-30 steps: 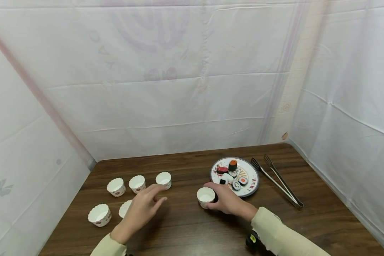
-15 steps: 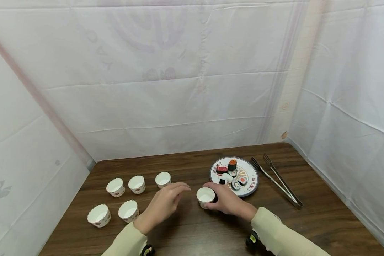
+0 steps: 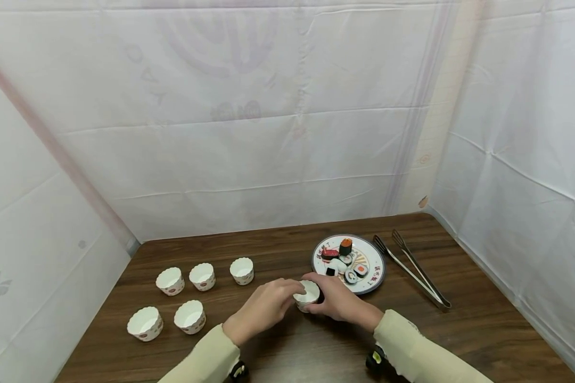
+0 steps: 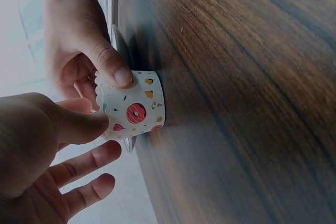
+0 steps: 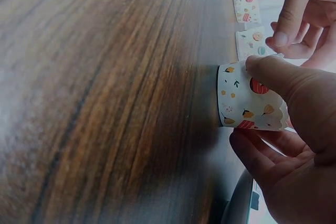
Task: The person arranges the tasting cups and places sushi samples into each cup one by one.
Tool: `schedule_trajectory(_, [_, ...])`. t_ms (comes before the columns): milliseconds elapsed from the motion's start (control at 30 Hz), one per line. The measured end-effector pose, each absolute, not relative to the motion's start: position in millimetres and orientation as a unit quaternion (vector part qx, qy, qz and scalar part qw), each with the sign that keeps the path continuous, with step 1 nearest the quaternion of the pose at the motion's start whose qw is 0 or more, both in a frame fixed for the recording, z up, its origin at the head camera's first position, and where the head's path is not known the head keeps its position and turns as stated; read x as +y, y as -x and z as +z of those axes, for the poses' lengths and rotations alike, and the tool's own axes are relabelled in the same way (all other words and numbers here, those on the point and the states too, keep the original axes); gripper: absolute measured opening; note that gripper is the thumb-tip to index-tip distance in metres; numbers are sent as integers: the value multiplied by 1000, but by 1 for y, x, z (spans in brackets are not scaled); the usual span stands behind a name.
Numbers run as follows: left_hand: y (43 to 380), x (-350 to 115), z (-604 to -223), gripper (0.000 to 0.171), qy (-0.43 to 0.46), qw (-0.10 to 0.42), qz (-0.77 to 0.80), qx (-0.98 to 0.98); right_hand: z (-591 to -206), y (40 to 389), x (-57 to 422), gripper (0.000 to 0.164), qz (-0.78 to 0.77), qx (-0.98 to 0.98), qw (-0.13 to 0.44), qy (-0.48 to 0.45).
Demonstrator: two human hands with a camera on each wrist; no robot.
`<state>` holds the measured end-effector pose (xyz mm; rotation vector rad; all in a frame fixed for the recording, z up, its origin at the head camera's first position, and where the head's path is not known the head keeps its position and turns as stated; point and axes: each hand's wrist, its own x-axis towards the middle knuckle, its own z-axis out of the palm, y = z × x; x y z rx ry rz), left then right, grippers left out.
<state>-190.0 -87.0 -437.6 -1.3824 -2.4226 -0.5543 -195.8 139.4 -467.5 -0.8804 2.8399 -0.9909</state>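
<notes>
Item: one paper cup, donut-printed, scalloped rim; upright, mouth up, low over or on the worktop, centre-right. Base contact: not certain. Round; no long axis across, its axis standing vertical.

Right hand: nearer of the two; at the cup's right side, fingers grasping the wall, thumb on the near face.

Left hand: to the cup's left, fingertips over the left rim, so the cup lies directly right of them, between both hands. Fingers loosely spread, no grasp evident; whether the thumb touches the rim cannot be told.

Surroundings: five other cups, well to the left, three far, two near. Plate bearing sushi pieces, just right and far of the cup. Tongs, right of the plate, joined end near.
</notes>
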Motion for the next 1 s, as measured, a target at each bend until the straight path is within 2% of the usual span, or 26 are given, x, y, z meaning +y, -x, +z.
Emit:
schedule_trajectory(467, [194,-85,-442,14,461,116,-158,-866,-461,192,138,59,-318,907,-3,275])
schedule_trajectory(1000, [194,-83,-443,14,451,109,-157,-872,-463,192,138,61,-313,911,0,269])
